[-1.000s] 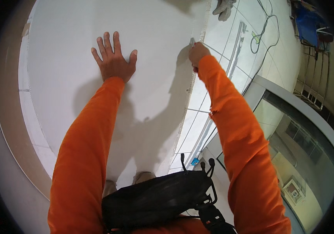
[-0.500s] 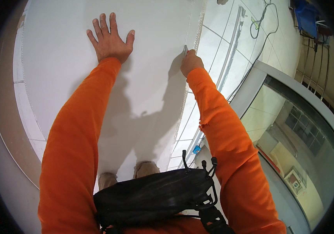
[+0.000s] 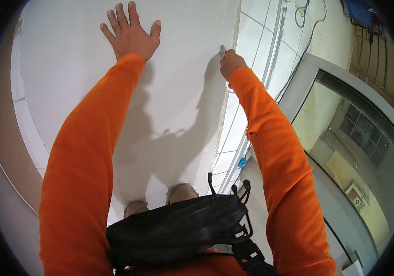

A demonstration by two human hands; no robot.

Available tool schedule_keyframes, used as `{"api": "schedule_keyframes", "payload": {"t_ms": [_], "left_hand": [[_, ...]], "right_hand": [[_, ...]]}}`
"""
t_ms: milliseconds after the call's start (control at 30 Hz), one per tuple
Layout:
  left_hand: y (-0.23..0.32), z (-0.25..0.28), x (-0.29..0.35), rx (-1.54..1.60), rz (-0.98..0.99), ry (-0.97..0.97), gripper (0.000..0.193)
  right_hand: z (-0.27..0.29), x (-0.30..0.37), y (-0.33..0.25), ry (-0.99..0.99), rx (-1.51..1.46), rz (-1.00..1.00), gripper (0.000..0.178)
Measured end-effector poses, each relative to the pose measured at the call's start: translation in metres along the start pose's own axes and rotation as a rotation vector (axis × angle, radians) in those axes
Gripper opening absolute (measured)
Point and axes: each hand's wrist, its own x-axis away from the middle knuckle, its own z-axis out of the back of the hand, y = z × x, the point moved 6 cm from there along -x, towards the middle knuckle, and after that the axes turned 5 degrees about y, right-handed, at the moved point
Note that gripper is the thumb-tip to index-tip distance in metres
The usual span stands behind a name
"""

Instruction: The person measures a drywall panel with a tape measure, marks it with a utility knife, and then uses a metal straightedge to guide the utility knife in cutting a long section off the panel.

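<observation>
A large pale board (image 3: 178, 92) with a ragged right edge lies before me. My left hand (image 3: 135, 40) rests on its far part, palm down, with the fingers spread. Near the right edge, my right hand (image 3: 232, 64) is closed round a small utility knife (image 3: 223, 49). Its grey tip points away from me and touches or nearly touches the board; a bit of red shows at the grip. Most of the handle is hidden in my fist. A faint line runs along the board just beyond the tip.
White tiles (image 3: 256, 34) border the board on the right, with a metal strip (image 3: 273, 46) and a dark cable (image 3: 308, 43). A grey-framed glass panel (image 3: 314, 115) stands at the right. A black bag (image 3: 178, 225) hangs at my waist. A brown strip (image 3: 1, 106) curves along the left.
My view has shifted, so most of the scene sits higher in the picture. The knife has come slightly toward me along the board's right side. My left hand stays spread on the board.
</observation>
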Motion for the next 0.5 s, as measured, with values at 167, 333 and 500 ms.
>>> {"api": "schedule_keyframes", "payload": {"t_ms": [167, 333, 500], "left_hand": [[0.001, 0.011, 0.002, 0.029, 0.001, 0.086, 0.078], [-0.001, 0.019, 0.011, 0.126, 0.044, 0.051, 0.082], [-0.006, 0.026, 0.038, 0.171, -0.032, 0.129, 0.076]], "right_hand": [[-0.016, -0.017, 0.021, -0.064, -0.362, -0.279, 0.025], [-0.019, -0.013, 0.012, -0.047, -0.304, -0.194, 0.026], [-0.034, -0.004, 0.018, 0.114, -0.604, -0.315, 0.02]]}}
